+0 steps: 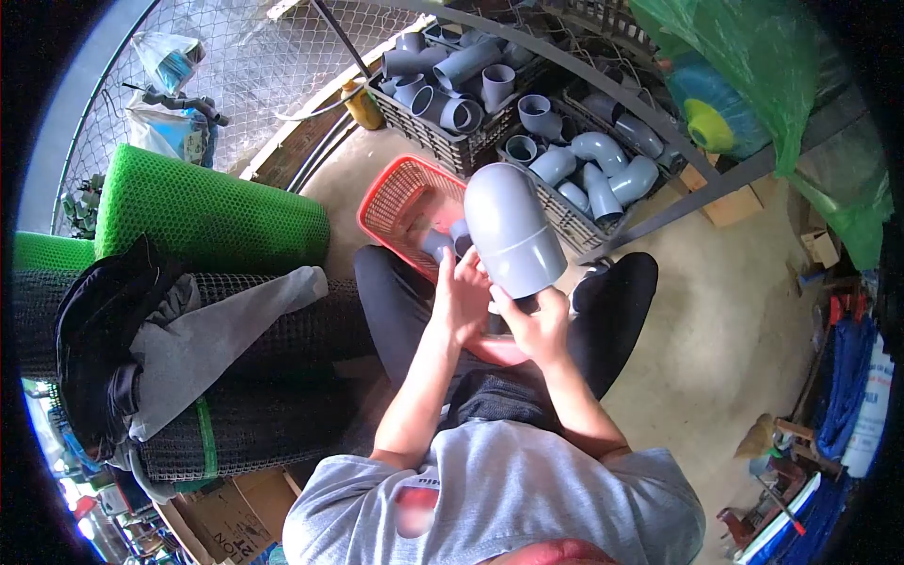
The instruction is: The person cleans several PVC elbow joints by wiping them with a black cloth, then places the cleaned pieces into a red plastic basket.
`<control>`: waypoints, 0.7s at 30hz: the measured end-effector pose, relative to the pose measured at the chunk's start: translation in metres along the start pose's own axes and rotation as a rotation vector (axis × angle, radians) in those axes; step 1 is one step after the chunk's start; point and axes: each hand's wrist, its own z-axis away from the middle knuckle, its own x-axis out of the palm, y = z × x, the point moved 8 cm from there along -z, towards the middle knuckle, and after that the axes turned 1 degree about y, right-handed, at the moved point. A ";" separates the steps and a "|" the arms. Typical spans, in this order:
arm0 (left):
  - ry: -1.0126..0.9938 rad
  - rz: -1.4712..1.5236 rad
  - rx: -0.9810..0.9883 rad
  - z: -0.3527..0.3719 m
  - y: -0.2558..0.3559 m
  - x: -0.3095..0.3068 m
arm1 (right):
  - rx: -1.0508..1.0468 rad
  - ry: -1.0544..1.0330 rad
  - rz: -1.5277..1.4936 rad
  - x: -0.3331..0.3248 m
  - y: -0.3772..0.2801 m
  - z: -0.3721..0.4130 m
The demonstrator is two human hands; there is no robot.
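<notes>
Basket (395,193) before hands (461,297), bare floor (716,311) rightward

**Pipe elbow** (513,231): the lower mouth is hidden behind the left hand (461,297) and right hand (539,325) that clasp it. Fingertips on its far side cannot be seen.

**Red basket** (400,193): the near rim and much of the interior are covered by the elbow and both hands. A small grey fitting (435,243) inside shows only in part, and its shape cannot be determined.

**Shirt** (527,490): the chest mark is blurred and unreadable.

**Cardboard box** (221,523), near left: the print is cut off and only a few letters are legible.

**Far crates** (424,127): the right end is screened by a slanting metal bar (678,202).

**Blue goods** (852,395), right edge: cut off by the dark rim and not identifiable.
</notes>
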 end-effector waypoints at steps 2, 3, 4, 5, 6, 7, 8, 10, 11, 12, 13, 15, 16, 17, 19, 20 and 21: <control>0.032 0.009 0.011 0.005 0.013 0.014 | -0.172 0.010 0.216 -0.008 -0.009 0.000; 0.062 0.022 0.026 0.004 0.019 0.019 | -0.315 -0.161 0.453 -0.001 -0.010 0.006; 0.187 0.004 0.029 -0.004 0.017 0.005 | -0.458 -0.336 0.688 0.010 -0.005 0.016; 0.193 -0.032 0.064 -0.009 0.013 -0.008 | -0.440 -0.318 0.733 0.011 0.002 0.020; 0.195 -0.070 0.104 -0.013 0.013 -0.012 | -0.444 -0.316 0.735 0.014 -0.001 0.022; 0.185 -0.076 0.108 -0.017 0.012 -0.016 | -0.064 -0.287 0.532 0.007 0.020 0.014; 0.160 -0.048 0.129 -0.013 0.012 -0.015 | 0.316 -0.254 0.312 0.002 0.044 0.019; 0.145 -0.021 0.139 -0.006 0.010 -0.019 | 0.409 -0.236 0.003 0.005 0.062 0.027; 0.128 -0.004 0.118 -0.002 0.009 -0.022 | 0.517 -0.206 -0.282 0.008 0.056 0.027; 0.108 0.013 0.099 0.000 0.008 -0.023 | 0.615 -0.170 -0.568 0.011 0.047 0.027; 0.125 -0.077 0.198 0.002 0.016 -0.024 | 0.617 -0.125 -0.678 0.011 0.032 0.022; -0.031 -0.027 0.290 -0.003 0.020 -0.040 | 0.732 -0.203 -0.807 0.004 0.047 0.039; -0.057 -0.003 0.358 -0.005 0.026 -0.053 | 0.851 -0.281 -0.931 0.008 0.054 0.051; -0.075 0.069 0.354 -0.006 0.028 -0.066 | 0.730 -0.338 -0.944 0.006 0.032 0.042; -0.319 0.022 0.275 -0.001 0.047 -0.039 | 0.712 -0.073 -0.772 -0.022 0.045 0.038; -0.474 0.077 0.202 0.003 0.051 -0.033 | 0.632 0.077 -0.637 -0.040 0.041 0.031; -0.243 0.192 0.156 0.005 0.047 -0.054 | 0.536 0.175 -0.571 -0.053 0.040 0.021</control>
